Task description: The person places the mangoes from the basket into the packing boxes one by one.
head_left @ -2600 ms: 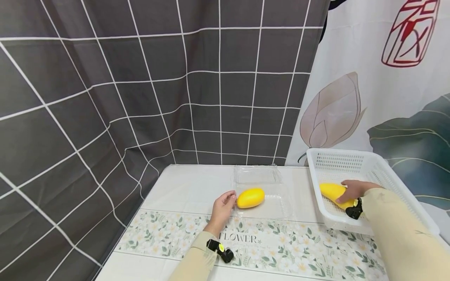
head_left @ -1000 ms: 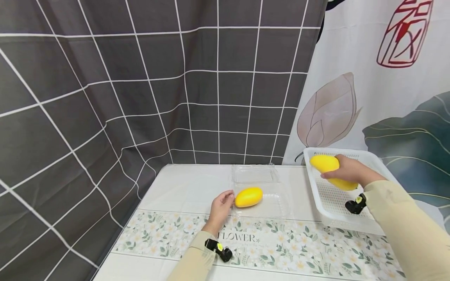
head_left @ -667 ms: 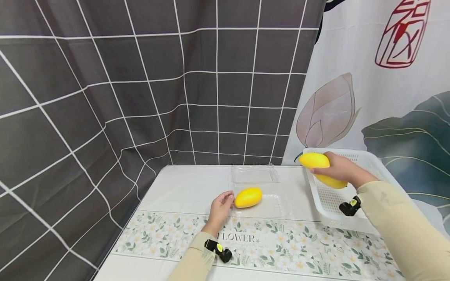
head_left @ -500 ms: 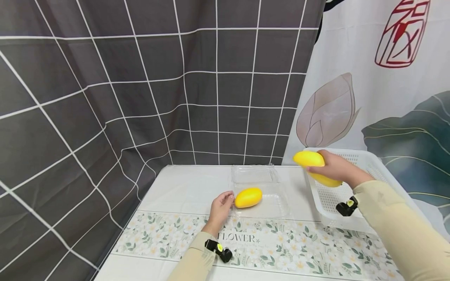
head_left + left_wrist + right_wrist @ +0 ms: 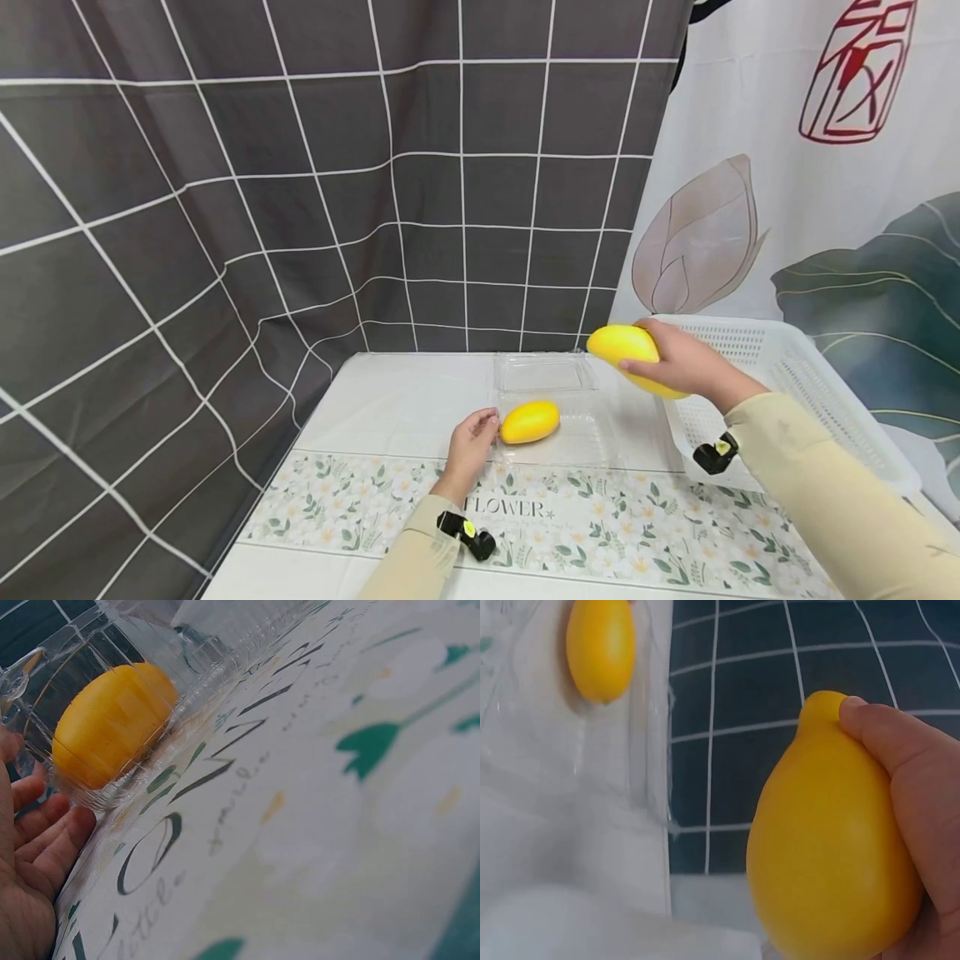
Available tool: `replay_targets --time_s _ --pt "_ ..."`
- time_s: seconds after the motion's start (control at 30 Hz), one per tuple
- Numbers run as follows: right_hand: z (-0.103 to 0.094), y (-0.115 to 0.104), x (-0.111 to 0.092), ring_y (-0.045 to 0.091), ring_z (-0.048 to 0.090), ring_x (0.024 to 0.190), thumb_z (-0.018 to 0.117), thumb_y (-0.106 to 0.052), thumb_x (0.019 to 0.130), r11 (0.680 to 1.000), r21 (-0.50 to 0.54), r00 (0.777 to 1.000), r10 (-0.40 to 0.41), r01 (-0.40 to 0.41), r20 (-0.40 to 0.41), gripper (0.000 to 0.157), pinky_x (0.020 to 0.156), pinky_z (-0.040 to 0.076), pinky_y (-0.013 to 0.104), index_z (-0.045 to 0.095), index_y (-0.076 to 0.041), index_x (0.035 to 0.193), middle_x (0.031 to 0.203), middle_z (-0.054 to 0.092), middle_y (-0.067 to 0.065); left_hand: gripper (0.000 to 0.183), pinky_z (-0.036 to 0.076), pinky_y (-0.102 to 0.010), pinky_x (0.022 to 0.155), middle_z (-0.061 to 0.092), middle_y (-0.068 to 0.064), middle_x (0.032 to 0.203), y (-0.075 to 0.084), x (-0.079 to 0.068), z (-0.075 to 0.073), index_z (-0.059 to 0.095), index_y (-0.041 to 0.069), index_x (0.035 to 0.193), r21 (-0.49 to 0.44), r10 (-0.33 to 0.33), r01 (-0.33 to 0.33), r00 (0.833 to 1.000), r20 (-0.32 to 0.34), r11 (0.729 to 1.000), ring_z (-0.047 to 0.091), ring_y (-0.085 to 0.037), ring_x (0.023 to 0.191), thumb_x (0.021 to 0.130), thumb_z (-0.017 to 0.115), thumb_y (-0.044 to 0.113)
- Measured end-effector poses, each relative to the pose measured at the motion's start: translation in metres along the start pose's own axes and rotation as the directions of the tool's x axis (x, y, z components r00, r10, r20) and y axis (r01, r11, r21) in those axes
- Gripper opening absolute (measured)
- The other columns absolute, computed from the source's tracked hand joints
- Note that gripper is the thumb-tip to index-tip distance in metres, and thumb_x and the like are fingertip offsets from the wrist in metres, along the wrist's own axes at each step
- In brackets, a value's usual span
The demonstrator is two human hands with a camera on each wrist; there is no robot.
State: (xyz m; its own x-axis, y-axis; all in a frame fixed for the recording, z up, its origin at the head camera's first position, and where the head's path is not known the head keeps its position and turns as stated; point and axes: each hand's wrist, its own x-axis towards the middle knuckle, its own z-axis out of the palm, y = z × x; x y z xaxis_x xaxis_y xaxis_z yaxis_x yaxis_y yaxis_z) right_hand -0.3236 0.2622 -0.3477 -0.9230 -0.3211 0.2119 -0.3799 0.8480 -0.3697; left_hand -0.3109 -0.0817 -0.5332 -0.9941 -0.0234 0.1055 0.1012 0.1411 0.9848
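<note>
Above basket rim (image 5: 663, 327) — right hand (image 5: 678, 362) grips mango (image 5: 618, 344).

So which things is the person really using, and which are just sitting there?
In use:
right hand gripping a yellow mango
left hand at the clear tray
second mango in that tray

Just there:
white basket
flowered tablecloth

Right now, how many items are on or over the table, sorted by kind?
Yellow mangoes: 2, one in the clear tray, one held in the right hand.
Clear plastic clamshell tray: 1.
White perforated basket: 1.
Total: 4.
</note>
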Motion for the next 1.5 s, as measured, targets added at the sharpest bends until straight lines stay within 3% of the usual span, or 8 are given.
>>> replay_targets --time_s 0.33,0.8,1.03,1.33,1.5 --pt "0.02 -0.022 0.002 0.021 0.057 0.083 0.075 -0.048 0.089 0.999 0.02 0.998 -0.034 0.033 0.052 0.067 0.072 0.049 0.039 0.05 -0.005 0.134 0.102 0.062 0.006 0.035 0.057 -0.031 0.095 0.066 -0.008 0.131 0.001 0.0 0.0 0.064 0.007 0.133 0.003 0.001 -0.001 1.0 0.002 1.0 0.064 -0.024 0.117 0.105 0.057 0.026" --pt "0.063 -0.035 0.002 0.019 0.057 0.09 0.075 -0.049 0.088 0.987 0.075 0.984 -0.148 0.141 0.098 0.071 0.08 0.051 0.041 0.051 -0.004 0.137 0.113 0.062 0.006 0.034 0.058 -0.032 0.091 0.068 -0.01 0.126 -0.001 0.0 -0.001 0.065 0.005 0.131 -0.003 0.005 -0.005 1.0 -0.006 1.0 0.066 -0.024 0.113 0.104 0.059 0.025" --pt "0.08 -0.039 0.0 0.016 0.056 0.089 0.077 -0.048 0.086 0.984 0.063 0.979 -0.173 0.167 0.105 0.069 0.08 0.052 0.04 0.052 -0.007 0.136 0.114 0.061 0.005 0.034 0.059 -0.031 0.091 0.068 -0.01 0.128 0.0 0.001 -0.001 0.065 0.006 0.132 -0.004 0.011 -0.011 1.0 0.005 1.0 0.066 -0.024 0.114 0.104 0.058 0.025" --pt "0.101 -0.047 -0.003 0.014 0.054 0.086 0.081 -0.04 0.084 0.959 0.02 0.956 -0.284 0.283 0.078 0.064 0.074 0.051 0.035 0.055 -0.009 0.134 0.11 0.061 0.001 0.035 0.059 -0.031 0.09 0.068 -0.012 0.127 0.001 0.002 0.0 0.064 0.004 0.132 -0.012 0.015 -0.015 1.0 0.005 1.0 0.066 -0.026 0.114 0.105 0.057 0.023" --pt "0.111 -0.049 -0.005 0.012 0.053 0.086 0.083 -0.039 0.083 0.952 0.002 0.948 -0.305 0.307 0.089 0.064 0.073 0.051 0.033 0.056 -0.013 0.134 0.11 0.06 -0.002 0.034 0.059 -0.031 0.09 0.067 -0.012 0.127 0.003 0.0 0.0 0.063 0.004 0.133 -0.025 0.011 -0.011 1.0 0.008 1.0 0.066 -0.026 0.114 0.105 0.057 0.023"
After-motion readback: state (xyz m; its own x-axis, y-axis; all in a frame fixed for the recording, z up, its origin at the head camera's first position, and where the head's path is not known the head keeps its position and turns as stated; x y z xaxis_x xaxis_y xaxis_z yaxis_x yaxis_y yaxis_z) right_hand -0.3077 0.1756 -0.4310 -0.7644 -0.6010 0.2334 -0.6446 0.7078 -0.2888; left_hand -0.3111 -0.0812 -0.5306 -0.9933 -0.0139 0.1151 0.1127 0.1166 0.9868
